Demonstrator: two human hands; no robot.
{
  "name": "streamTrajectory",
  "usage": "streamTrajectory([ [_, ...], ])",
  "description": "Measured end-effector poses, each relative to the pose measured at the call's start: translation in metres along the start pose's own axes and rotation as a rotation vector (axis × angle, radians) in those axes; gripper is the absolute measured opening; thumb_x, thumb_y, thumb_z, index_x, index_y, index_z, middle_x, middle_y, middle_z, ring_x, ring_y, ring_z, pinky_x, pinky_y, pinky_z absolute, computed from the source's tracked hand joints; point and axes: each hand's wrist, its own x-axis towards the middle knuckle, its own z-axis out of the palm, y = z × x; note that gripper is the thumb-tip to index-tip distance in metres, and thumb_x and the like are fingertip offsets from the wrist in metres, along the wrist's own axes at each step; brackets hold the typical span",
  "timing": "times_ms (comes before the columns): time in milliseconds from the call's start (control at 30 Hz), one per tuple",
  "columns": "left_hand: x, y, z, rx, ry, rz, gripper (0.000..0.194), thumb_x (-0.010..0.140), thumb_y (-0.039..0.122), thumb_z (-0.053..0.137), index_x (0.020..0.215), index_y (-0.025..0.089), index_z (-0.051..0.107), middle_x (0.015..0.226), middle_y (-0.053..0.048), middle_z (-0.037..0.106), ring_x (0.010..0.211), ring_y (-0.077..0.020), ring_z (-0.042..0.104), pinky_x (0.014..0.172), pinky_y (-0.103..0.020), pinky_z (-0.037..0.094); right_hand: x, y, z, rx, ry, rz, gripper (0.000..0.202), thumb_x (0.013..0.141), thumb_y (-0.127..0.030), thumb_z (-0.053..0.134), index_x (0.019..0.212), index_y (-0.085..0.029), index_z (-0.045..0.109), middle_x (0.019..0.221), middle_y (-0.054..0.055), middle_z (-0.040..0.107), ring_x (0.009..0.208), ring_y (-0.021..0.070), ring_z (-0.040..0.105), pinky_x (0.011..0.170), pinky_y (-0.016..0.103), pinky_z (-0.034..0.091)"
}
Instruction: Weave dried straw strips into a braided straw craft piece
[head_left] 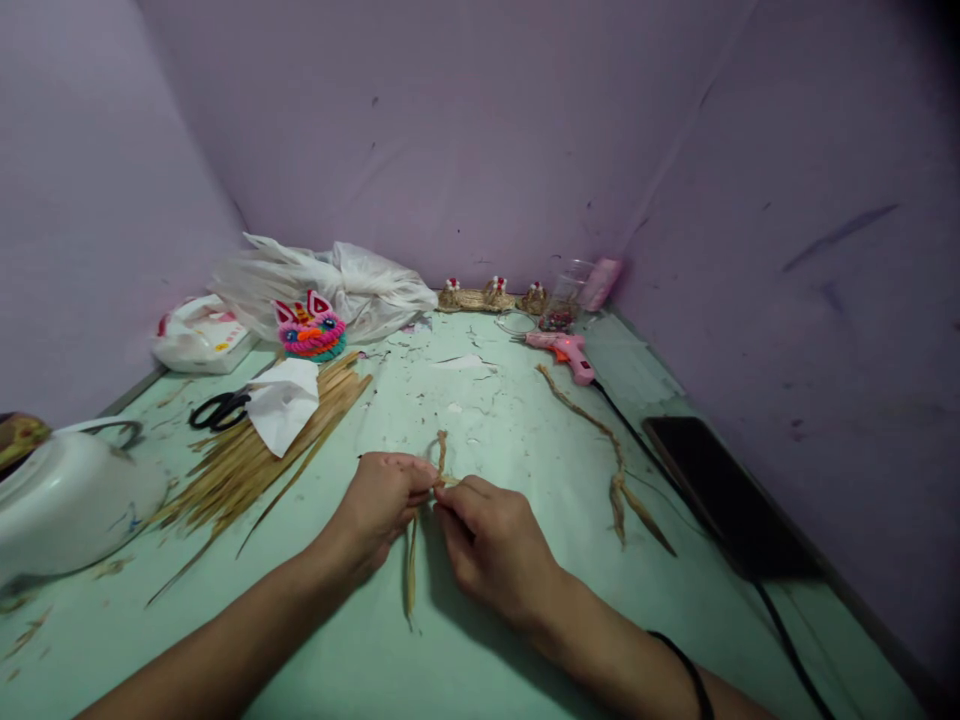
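Observation:
Near the middle of the pale green table, my left hand (386,500) and my right hand (491,540) meet fingertip to fingertip. Both pinch a thin strip of dried plant fibre (442,455), whose twisted end stands up beyond the fingers. A loose flat tail of fibre (410,575) hangs down toward me below my left hand. Another twisted fibre strand (592,418) lies to the right of my hands, with split ends. To the left lies a bundle of dry strips (232,475) under a white paper piece (285,405).
Black-handled scissors (219,410), a white pot (75,500) and a colourful knitted item (311,330) are at left. Plastic bags (352,285) and braided pieces with beads (480,298) line the back. A pink glue gun (562,352), its cord and a black phone (720,490) are right.

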Motion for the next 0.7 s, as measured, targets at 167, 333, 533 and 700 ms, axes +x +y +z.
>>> streamTrajectory([
  [167,0.005,-0.007,-0.004,0.107,0.009,0.127,0.019,0.058,0.027,0.057,0.051,0.016,0.042,0.041,0.008,0.033,0.037,-0.0032,0.023,0.038,-0.018,0.016,0.0,-0.002,-0.007,-0.125,-0.114,-0.119,0.025,0.074,-0.014,0.046,0.094,-0.012,0.062,0.08,0.011,0.063,0.063,0.0161,0.054,0.055,0.026,0.039],
  [333,0.004,-0.011,-0.007,0.375,-0.116,0.329,0.024,0.067,0.035,0.052,0.056,0.016,0.041,0.048,0.007,0.032,0.047,-0.0067,0.028,0.045,-0.02,0.021,0.015,0.005,-0.022,0.372,0.122,0.393,0.025,0.077,-0.035,0.052,0.065,-0.016,0.063,0.059,0.003,0.058,0.054,0.0118,0.049,0.052,0.025,0.037],
  [533,-0.005,-0.01,-0.005,0.641,-0.276,0.425,0.024,0.074,0.03,0.043,0.055,0.018,0.036,0.052,0.006,0.028,0.051,-0.0083,0.026,0.048,-0.022,0.021,0.028,0.021,-0.025,1.118,0.051,0.725,0.024,0.061,-0.032,0.069,0.059,-0.011,0.059,0.059,0.002,0.059,0.046,0.006,0.046,0.044,0.019,0.035],
  [700,-0.009,-0.01,-0.004,0.72,-0.456,0.52,0.022,0.074,0.026,0.041,0.055,0.019,0.033,0.053,0.006,0.026,0.051,-0.0084,0.024,0.048,-0.023,0.02,0.029,0.016,-0.011,1.086,0.256,0.702,0.019,0.056,-0.022,0.068,0.049,-0.013,0.053,0.042,-0.001,0.054,0.033,0.005,0.04,0.037,0.02,0.03],
])
